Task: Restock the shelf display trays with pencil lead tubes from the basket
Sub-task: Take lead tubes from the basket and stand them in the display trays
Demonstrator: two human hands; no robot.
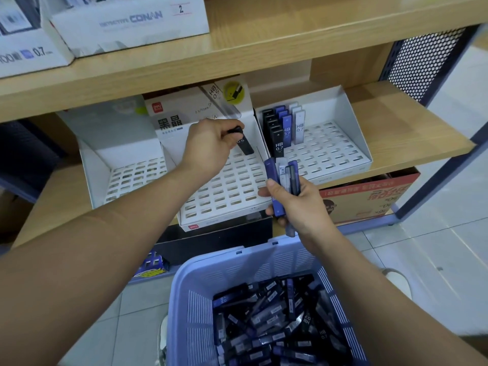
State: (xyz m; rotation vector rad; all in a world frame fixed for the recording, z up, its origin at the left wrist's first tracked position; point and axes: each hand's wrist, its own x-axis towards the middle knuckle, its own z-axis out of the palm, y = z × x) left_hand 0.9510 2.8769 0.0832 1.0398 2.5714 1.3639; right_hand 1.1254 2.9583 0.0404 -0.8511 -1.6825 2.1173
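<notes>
The black lead tube [244, 145] marked 0.5 sits in our left grip [211, 146], which pinches its upper end above the far right corner of the middle tray [232, 186]. Its long axis runs from 11 to 5 o'clock, with the lower end aimed down at the slots and seemingly not yet seated. We judge this the placing step, with the middle tray otherwise unfilled. Next we need to stand the tube upright and line its foot up with one slot before pressing it in.

At 5 o'clock of the tube, our right grip [298, 204] curls round a bundle of blue, clear and dark tubes [284, 178] pointing to 12. At 3 o'clock, the right tray [330, 151] has a few upright tubes [280, 130] at its back left. The left tray [132, 175], at 9, shows bare slots. The blue basket [200, 286], at 6 o'clock, holds the loose stock.
</notes>
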